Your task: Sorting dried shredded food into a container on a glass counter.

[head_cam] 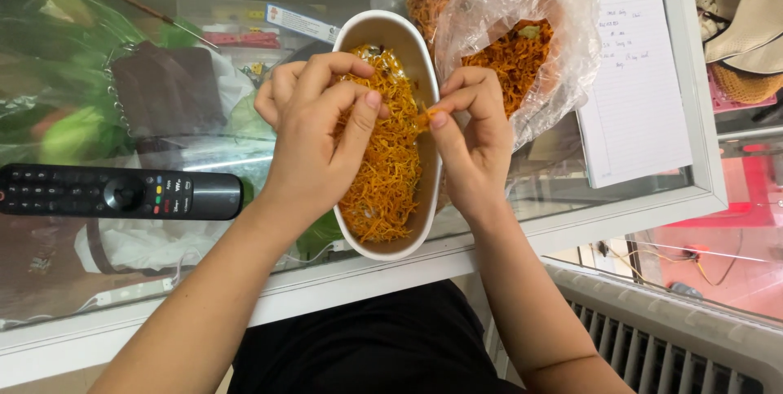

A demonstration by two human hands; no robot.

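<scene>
- Left hand (314, 129) and right hand (473, 137) hovering over white bowl (428, 206) of orange shreds (383, 174) on glass desk (636, 206).
- Both pinching shreds, fingers narrow.
- Plastic bag (563, 27) lying just behind right hand.

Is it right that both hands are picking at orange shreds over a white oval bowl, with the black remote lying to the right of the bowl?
Not quite. In the head view the black remote lies to the left of the white oval bowl, on the glass table. The rest holds: the left hand and right hand pick at the orange shreds.
</scene>
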